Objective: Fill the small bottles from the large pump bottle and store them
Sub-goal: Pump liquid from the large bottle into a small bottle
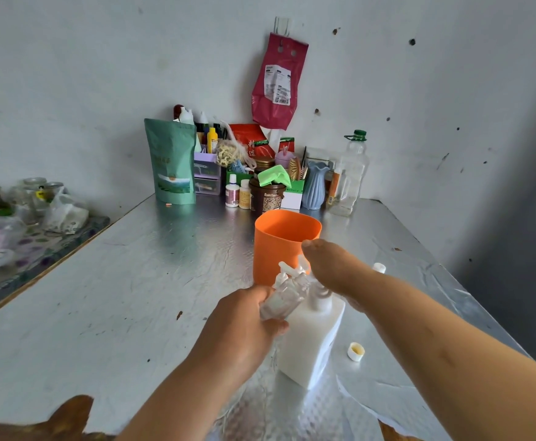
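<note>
left hand [244, 326] grips small bottle [284, 297]; right hand [333, 268] presses flat on pump bottle [311, 342].

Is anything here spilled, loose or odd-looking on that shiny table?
No spill shows. One small white cap lies loose and upturned, yellowish inside, on the silver foil-covered table, right of the large white square pump bottle. The foil looks creased and lifted near the front right edge.

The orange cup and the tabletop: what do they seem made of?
Orange cup: likely plastic, matte, evenly coloured with a thin smooth rim. Tabletop: looks like wrinkled silvery foil or thin metal sheet, given its creases and dull reflections; which one, unclear.
</note>
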A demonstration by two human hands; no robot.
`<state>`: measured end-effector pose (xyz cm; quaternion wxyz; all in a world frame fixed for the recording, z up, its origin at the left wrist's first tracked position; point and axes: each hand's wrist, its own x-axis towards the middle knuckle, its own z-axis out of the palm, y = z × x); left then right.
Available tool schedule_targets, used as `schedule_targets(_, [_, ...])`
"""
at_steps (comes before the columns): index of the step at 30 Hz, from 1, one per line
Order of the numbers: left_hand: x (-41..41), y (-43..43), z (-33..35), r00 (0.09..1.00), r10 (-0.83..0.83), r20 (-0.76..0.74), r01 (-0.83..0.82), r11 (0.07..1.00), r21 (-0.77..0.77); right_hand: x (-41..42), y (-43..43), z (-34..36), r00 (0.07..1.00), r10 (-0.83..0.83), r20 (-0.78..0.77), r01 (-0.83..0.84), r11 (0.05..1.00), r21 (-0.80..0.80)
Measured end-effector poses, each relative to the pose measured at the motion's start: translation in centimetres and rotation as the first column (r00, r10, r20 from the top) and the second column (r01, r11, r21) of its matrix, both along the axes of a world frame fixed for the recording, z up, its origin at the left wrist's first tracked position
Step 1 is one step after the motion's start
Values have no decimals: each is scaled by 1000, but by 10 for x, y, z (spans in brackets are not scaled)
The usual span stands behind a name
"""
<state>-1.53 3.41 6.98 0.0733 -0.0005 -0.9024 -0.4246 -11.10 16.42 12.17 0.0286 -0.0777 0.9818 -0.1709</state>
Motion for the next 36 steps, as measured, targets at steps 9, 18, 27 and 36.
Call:
schedule_targets(9, [2, -1, 5, 1000, 3, -11, -3, 1000, -5, 0, 1, 8, 997, 67, 27, -68, 997, 47])
schedule_targets(18, [-4, 0, -2, 1000, -14, 1, 14, 1000, 18, -5, 2, 2, 994, 110, 24, -112, 981, 158])
schedule_targets(27, [0, 1, -1, 1000, 6, 7, -6, 1000, 5, -1, 1, -1, 998, 56, -1, -56, 991, 125])
schedule_targets(36, [5, 1, 7, 1000, 17, -1, -17, 1000, -14, -3, 0, 7, 998, 64, -20, -62, 992, 109])
